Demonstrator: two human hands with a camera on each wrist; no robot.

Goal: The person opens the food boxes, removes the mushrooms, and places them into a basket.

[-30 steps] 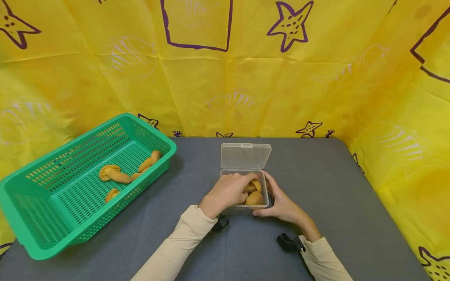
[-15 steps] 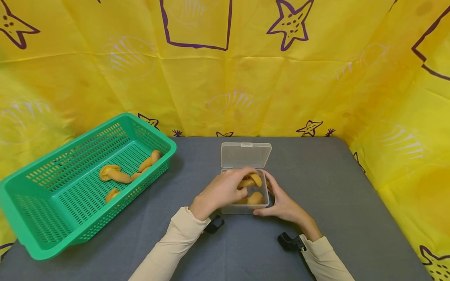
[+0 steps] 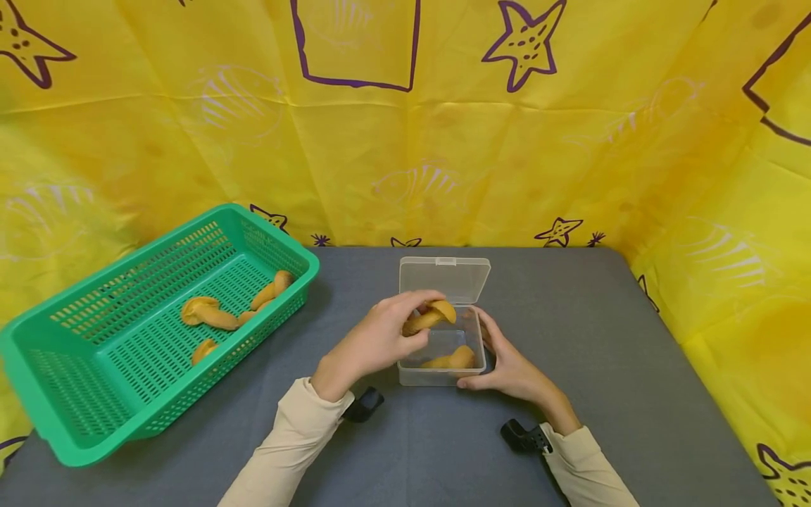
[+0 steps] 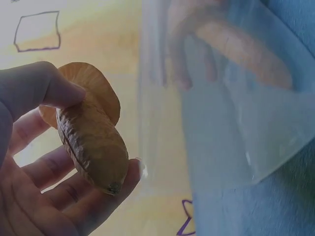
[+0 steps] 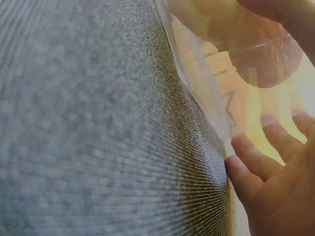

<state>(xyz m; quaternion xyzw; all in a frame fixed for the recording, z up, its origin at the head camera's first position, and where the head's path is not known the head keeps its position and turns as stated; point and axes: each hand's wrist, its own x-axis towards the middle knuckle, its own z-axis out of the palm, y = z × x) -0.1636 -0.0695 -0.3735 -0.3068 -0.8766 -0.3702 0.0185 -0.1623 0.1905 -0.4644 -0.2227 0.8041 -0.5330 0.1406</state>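
Note:
My left hand (image 3: 376, 334) pinches a brown mushroom (image 3: 437, 315) between thumb and fingers, over the left part of a clear plastic box (image 3: 431, 378). In the left wrist view this mushroom (image 4: 93, 142) shows its stem end and the gills under its cap. Another mushroom (image 3: 461, 357) lies inside the box along the front wall. The box's hinged lid (image 3: 443, 282) stands raised at the back. My right hand (image 3: 513, 370) holds the box at its right side, thumb at the front corner and fingers along the side wall. From the right wrist, the fingertips (image 5: 238, 169) meet the clear wall.
A green perforated basket (image 3: 146, 415) stands at the left with several mushrooms (image 3: 212, 315) in it, mostly toward its near right side. Grey cloth (image 3: 570, 317) covers the table. A yellow printed curtain (image 3: 355, 162) rises behind and at the sides.
The left hand has lifted the mushroom up out of the box and drawn it left. The mushroom left in the box is more exposed. The right hand and the box have stayed put.

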